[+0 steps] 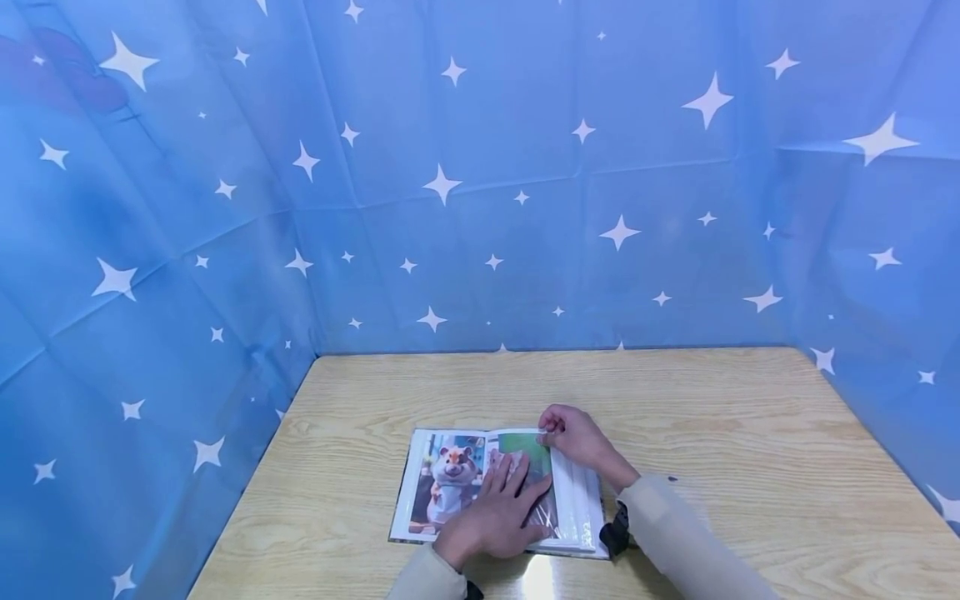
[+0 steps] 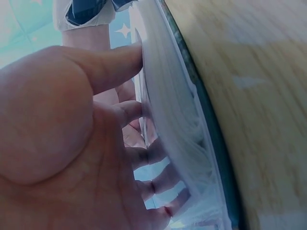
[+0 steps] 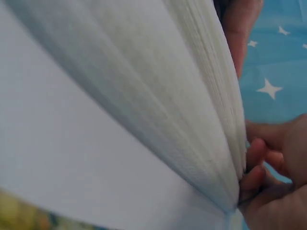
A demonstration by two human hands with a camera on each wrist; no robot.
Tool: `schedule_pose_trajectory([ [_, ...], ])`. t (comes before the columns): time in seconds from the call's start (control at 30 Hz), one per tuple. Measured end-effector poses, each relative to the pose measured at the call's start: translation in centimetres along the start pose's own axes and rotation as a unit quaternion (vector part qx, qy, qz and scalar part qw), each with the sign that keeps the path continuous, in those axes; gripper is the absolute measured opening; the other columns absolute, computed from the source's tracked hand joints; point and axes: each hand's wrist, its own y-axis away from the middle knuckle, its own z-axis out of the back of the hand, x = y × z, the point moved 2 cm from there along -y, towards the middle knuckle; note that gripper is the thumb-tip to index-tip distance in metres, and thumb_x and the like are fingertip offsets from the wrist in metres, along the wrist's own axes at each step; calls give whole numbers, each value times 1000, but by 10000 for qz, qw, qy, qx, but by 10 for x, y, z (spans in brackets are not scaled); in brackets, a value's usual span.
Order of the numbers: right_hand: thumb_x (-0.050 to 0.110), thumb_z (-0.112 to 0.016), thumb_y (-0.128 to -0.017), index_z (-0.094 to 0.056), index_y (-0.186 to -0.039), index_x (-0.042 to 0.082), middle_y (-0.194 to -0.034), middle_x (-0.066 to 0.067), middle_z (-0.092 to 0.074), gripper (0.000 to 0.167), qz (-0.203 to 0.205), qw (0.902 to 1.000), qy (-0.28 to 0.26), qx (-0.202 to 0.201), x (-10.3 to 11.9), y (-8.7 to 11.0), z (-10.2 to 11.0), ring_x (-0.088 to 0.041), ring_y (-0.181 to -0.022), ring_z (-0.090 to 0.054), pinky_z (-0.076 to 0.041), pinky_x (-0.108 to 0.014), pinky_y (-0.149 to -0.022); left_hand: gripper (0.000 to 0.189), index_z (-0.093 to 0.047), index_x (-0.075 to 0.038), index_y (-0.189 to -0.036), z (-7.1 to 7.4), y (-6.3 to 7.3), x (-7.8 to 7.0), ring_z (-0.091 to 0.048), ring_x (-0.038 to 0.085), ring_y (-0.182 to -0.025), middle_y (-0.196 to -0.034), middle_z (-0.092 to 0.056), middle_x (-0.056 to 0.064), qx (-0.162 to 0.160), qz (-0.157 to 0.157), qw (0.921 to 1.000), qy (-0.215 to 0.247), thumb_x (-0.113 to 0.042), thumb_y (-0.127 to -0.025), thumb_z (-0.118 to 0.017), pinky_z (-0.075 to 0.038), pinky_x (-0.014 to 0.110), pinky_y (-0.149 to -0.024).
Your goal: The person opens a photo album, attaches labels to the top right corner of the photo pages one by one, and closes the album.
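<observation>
An open photo album (image 1: 402,500) lies on the table, its left page showing a picture of a hamster-like animal in pale clothing (image 1: 454,475). My left hand (image 1: 491,517) rests with spread fingers on the right page, partly covering a green-backed picture (image 1: 531,447) under a shiny clear sleeve. At the top outer corner of that page, my right hand (image 1: 576,438) pinches the page edge with curled fingers. From the right wrist, the right hand (image 3: 276,179) shows beside the stacked page edges (image 3: 192,96); exactly what lies between its fingertips is hidden.
The album sits on a light wood-grain table (image 1: 337,417), near the front. A blue curtain with white stars (image 1: 525,275) hangs behind the table and along both sides. A dark strap (image 1: 617,532) is on the right wrist, close to the album's lower right corner.
</observation>
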Motion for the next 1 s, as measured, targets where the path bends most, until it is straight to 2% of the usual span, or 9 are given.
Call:
schedule_pose_trajectory([
  [0.3, 3, -72, -87, -65, -89, 10, -82, 0, -61, 10, -79, 9998, -30, -202, -6, -2, 2, -14, -76, -55, -47, -28, -69, 67, -28, -35, -156, 3, 3, -1, -3, 34, -153, -167, -8, 9, -91, 12, 9998, 149, -54, -97, -52, -9, 52, -123],
  [0.43, 1, -71, -87, -65, -89, 9, -82, -1, -61, 10, 37, 9998, -31, -204, -8, -4, 3, -14, -77, -55, -47, -28, -69, 67, -35, -32, -155, 5, 4, 0, -8, 37, -152, -165, -15, 12, -308, -142, 9988, 352, -50, -95, -58, -13, 53, -122],
  [0.57, -1, -68, -87, -65, -90, 8, -82, -1, -61, 10, 242, 9995, -72, -198, -10, -3, 5, -13, -76, -54, -46, -25, -67, 65, -44, -24, -150, 6, 3, 2, -17, 40, -150, -162, -23, 16, -623, -382, 9962, 482, -45, -92, -64, -18, 55, -121],
  [0.77, 1, -67, -90, -65, -94, 9, -86, -1, -62, 9, 486, 9986, -197, -78, -11, 3, 8, -13, -76, -55, -47, -24, -66, 62, -51, -18, -144, 10, 0, 9, -32, 40, -144, -155, -38, 19, -1210, -598, 9881, 741, -40, -90, -68, -30, 58, -115],
  [1.0, 5, -68, -92, -64, -98, 9, -95, -1, -65, 8, 722, 9974, -81, -15, -5, 21, 16, -13, -82, -59, -50, -25, -68, 59, -49, -11, -145, 16, 7, 29, -37, 40, -140, -151, -42, 22, -1626, -472, 9730, 1568, -35, -94, -64, -37, 61, -109],
])
